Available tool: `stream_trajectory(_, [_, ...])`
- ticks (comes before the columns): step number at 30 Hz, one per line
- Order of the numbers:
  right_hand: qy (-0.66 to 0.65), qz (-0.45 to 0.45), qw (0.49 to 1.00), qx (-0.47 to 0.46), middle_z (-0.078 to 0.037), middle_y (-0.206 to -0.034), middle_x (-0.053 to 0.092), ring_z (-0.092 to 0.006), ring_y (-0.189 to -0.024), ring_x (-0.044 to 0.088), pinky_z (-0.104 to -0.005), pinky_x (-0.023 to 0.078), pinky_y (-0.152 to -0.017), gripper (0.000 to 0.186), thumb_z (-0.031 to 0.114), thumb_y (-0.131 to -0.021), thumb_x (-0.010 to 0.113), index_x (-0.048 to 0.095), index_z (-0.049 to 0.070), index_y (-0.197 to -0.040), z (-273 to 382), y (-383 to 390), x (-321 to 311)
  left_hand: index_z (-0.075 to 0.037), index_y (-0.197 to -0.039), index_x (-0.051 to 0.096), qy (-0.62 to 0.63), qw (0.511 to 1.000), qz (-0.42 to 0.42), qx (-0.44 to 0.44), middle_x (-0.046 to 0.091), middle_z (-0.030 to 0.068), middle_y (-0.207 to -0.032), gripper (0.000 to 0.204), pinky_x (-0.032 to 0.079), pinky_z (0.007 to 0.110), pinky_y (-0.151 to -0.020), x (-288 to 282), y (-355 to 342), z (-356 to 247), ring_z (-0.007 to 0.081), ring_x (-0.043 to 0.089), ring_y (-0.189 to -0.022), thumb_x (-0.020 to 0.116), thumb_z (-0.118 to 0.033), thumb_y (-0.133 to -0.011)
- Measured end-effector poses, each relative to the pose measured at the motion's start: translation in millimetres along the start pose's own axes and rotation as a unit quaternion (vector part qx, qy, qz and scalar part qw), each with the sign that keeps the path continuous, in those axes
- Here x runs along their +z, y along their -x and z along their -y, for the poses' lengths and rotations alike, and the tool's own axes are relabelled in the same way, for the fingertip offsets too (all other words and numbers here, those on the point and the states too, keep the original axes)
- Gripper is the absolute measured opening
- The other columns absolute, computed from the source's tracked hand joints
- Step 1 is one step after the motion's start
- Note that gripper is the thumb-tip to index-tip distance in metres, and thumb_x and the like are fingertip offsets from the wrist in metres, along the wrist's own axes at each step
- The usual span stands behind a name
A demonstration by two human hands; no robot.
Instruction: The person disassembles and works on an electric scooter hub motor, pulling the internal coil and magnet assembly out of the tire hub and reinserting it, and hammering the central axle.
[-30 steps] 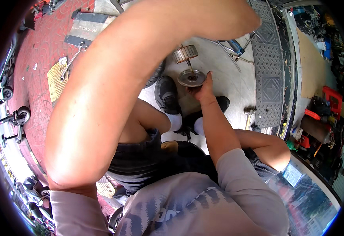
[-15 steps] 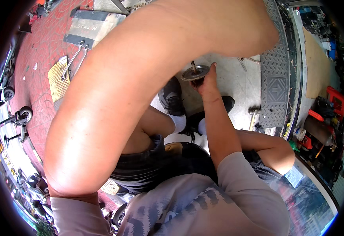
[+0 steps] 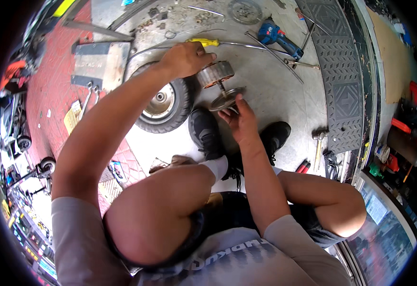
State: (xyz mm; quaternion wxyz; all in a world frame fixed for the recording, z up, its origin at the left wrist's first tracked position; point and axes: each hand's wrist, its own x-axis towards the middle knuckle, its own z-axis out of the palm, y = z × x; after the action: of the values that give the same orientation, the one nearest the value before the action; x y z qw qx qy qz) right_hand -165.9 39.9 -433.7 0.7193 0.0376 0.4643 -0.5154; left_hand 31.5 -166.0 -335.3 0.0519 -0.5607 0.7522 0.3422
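Note:
My right hand (image 3: 241, 117) grips a round metal motor cover (image 3: 226, 100) by its rim, thumb on top and fingers beneath. A shaft (image 3: 222, 87) rises from the cover to a hub motor stator (image 3: 216, 75), its ring tilted. My left hand (image 3: 184, 59) is just left of the stator with its fingers curled; what they hold, if anything, is hidden. Directly behind those knuckles lies a yellow-handled screwdriver (image 3: 204, 42). A small wheel with a black tyre (image 3: 182, 102) lies on the floor beneath my left forearm.
A blue cordless drill (image 3: 279, 39) lies at the far right among metal rods (image 3: 277, 57) and a wrench (image 3: 301, 64). A hammer (image 3: 318, 143) rests beside the grey ramp (image 3: 338, 102). Left are a metal plate (image 3: 101, 64) and spanners (image 3: 90, 95). My shoes (image 3: 204, 131) flank the work.
My left arm has swung down from across the view, uncovering the stator, wheel and floor tools. My left hand now shows beside the stator. My right hand still holds the cover, slightly lower.

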Motion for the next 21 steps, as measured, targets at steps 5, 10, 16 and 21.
stream_trajectory(5, [-0.008,-0.059,0.998,-0.021,-0.006,-0.128,0.068,-0.0206,-0.115,0.069,-0.0411,0.059,-0.098,0.065,0.047,-0.099,0.08,0.056,0.008,-0.145,-2.3,6.9,19.9,-0.002,-0.117,0.076,-0.084,0.963,-0.072,0.244,0.076,0.0233,-0.108,0.08,0.056,0.049,-0.098,53.9,-42.1,15.0,0.0423,0.073,-0.107,0.053,-0.077,-0.1])
stream_trajectory(10, [0.04,-0.088,0.994,-0.05,-0.005,-0.135,0.065,-0.0194,-0.123,0.065,-0.04,0.056,-0.102,0.073,0.048,-0.099,0.08,0.05,0.006,-0.152,6.7,7.7,28.9,-0.002,-0.095,0.079,-0.162,0.956,0.116,0.217,0.074,0.0226,-0.087,0.088,0.057,0.051,-0.089,47.3,-70.7,3.7,0.0419,0.074,-0.095,0.043,-0.082,-0.1])
stream_trajectory(16, [0.084,-0.088,0.99,-0.068,-0.006,-0.139,0.062,-0.0178,-0.124,0.062,-0.0366,0.055,-0.101,0.078,0.048,-0.098,0.081,0.049,0.004,-0.155,35.6,-4.0,26.3,-0.003,-0.085,0.079,-0.024,0.978,0.148,0.145,0.075,0.0217,-0.082,0.094,0.058,0.05,-0.084,51.4,-78.5,-5.8,0.0432,0.074,-0.09,0.042,-0.089,-0.096])
stream_trajectory(21, [0.171,-0.039,0.976,-0.13,-0.009,-0.139,0.062,-0.0196,-0.122,0.063,-0.0358,0.055,-0.1,0.084,0.037,-0.091,0.089,0.049,0.001,-0.155,79.7,1.2,25.4,0.0,-0.076,0.073,-0.078,0.989,0.048,0.117,0.072,0.0213,-0.073,0.095,0.056,0.052,-0.075,31.7,-43.6,-43.8,0.0431,0.073,-0.077,0.045,-0.089,-0.094])
